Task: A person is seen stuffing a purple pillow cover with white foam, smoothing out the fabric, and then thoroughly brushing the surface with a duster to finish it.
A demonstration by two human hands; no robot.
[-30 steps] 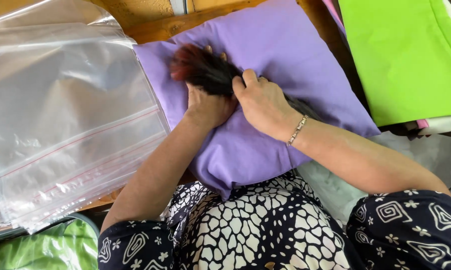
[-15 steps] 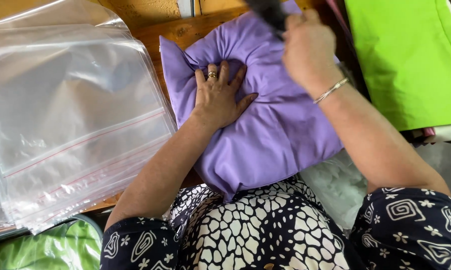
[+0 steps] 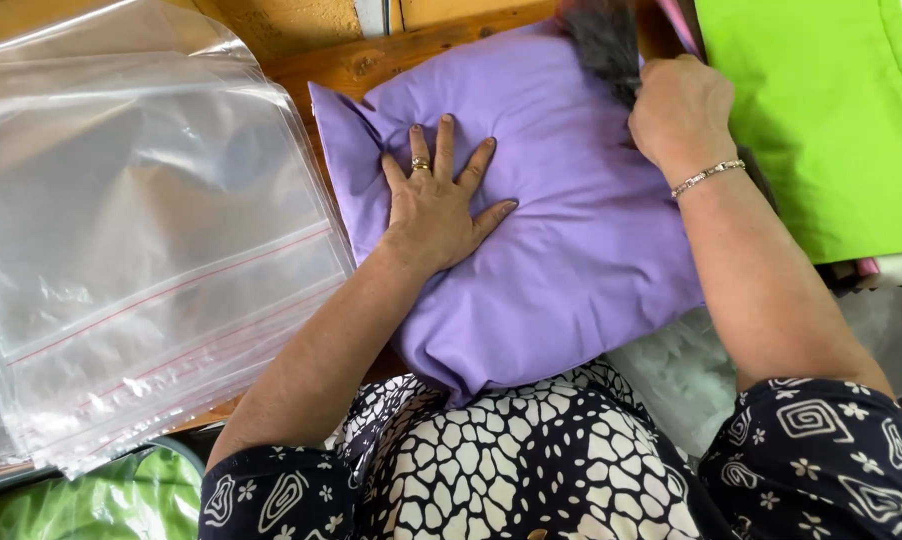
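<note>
A lilac pillow (image 3: 571,240) lies on the wooden table in front of me, its near edge over my lap. My left hand (image 3: 439,205) rests flat on its left half, fingers spread, a ring on one finger. My right hand (image 3: 679,112), with a bracelet at the wrist, is closed around a dark brush (image 3: 603,42) at the pillow's far right corner. The brush's bristles are blurred.
A stack of clear zip bags (image 3: 141,250) covers the table on the left. Bright green fabric (image 3: 831,110) lies at the right. A green packed item (image 3: 81,500) sits at lower left. Crumpled clear plastic (image 3: 686,380) lies by my right arm.
My right hand carried the brush from the pillow's upper left across to its far right corner. My left hand opened flat on the pillow, and the pillow shifted.
</note>
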